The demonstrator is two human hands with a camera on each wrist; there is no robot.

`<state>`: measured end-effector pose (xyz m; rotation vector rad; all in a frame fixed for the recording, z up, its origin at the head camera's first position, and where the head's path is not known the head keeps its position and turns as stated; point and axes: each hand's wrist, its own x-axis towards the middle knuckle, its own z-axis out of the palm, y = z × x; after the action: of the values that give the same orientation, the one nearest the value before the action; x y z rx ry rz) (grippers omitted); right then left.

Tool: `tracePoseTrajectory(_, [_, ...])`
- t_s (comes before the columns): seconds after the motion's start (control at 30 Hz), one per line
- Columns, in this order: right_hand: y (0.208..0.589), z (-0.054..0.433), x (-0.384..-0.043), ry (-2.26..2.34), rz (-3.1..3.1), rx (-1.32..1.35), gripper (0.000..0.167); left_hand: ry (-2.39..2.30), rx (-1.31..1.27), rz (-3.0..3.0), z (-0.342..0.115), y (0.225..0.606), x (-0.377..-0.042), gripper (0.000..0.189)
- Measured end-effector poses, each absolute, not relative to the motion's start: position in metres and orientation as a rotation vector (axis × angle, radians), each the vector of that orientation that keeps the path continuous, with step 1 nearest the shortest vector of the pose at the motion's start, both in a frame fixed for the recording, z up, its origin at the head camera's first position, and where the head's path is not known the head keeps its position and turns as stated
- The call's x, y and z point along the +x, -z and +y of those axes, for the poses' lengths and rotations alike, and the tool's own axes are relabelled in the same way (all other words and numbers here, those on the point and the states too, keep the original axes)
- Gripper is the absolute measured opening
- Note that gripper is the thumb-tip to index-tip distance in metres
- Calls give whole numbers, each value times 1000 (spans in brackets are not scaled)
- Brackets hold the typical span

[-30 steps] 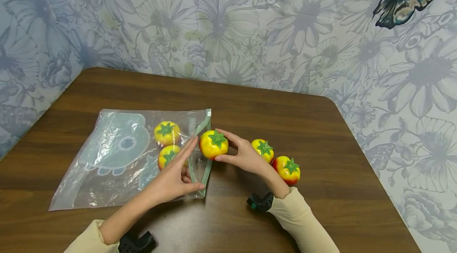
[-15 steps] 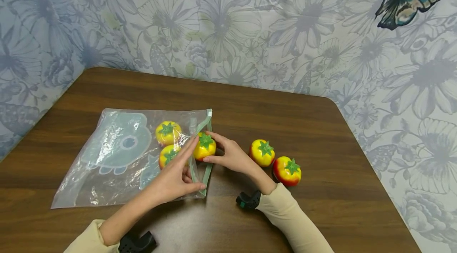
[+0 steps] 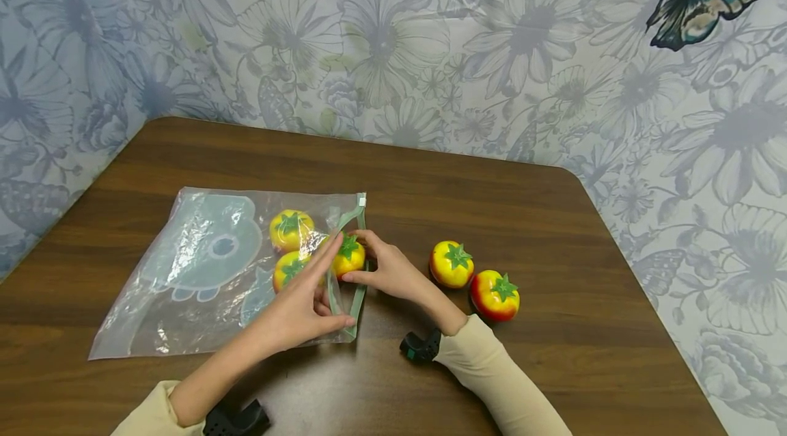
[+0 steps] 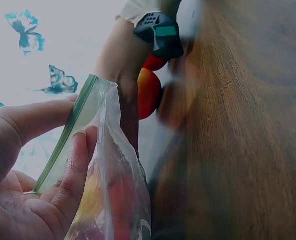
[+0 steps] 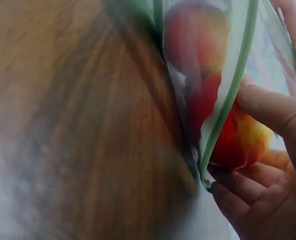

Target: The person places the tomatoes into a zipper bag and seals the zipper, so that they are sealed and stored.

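Note:
A clear zip bag point(image 3: 203, 313) with a pale blue cartoon print lies on the table, its green-edged mouth facing right. My left hand point(image 3: 295, 313) holds that mouth apart, the green zip edge point(image 4: 63, 142) running between its digits in the left wrist view. My right hand point(image 3: 393, 272) grips a red-yellow toy tomato point(image 3: 350, 257) with a green star-shaped top, right in the bag's mouth. In the right wrist view, thumb and fingers are around this tomato point(image 5: 248, 142). Inside the bag sit two more toy tomatoes, a far one point(image 3: 292, 231) and a nearer one point(image 3: 287, 270) partly hidden by my left hand.
Two loose toy tomatoes, one point(image 3: 451, 264) by my right forearm and one point(image 3: 494, 295) further right, stand on the brown wooden table point(image 3: 553, 368). Behind the table's far edge is a flowered wall covering point(image 3: 393, 46) with butterflies.
My right hand has moved left, bringing the toy tomato from just outside the bag into its mouth. My left hand has stayed in place on the bag.

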<state>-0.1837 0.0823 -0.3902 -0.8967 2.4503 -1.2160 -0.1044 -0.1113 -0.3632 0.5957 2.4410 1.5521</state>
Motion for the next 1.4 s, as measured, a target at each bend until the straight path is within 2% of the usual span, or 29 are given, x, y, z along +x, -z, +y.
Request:
tracePoseTrajectory(0.3, [385,88,-183,1159,2459,-963,69,-1568,589,2437,-112,362,-104,112])
tracePoseTrajectory(0.5, [386,88,-184,1202,2450,-945,63,-1539,587,2456,-112,362,-105,111])
tracePoseTrajectory(1.0, [398,67,-183,1388,2455,-824,55,-1538,613,2436,-111,364,-106,110])
tracePoseTrajectory(1.27, [398,51,-181,1358,2473,-812,43,-1547,620,2427,-110,365,-107,110])
tracePoseTrajectory(1.4, [398,45,-180,1311,2512,-815,44,-1536,619,2440,-111,366,-107,110])
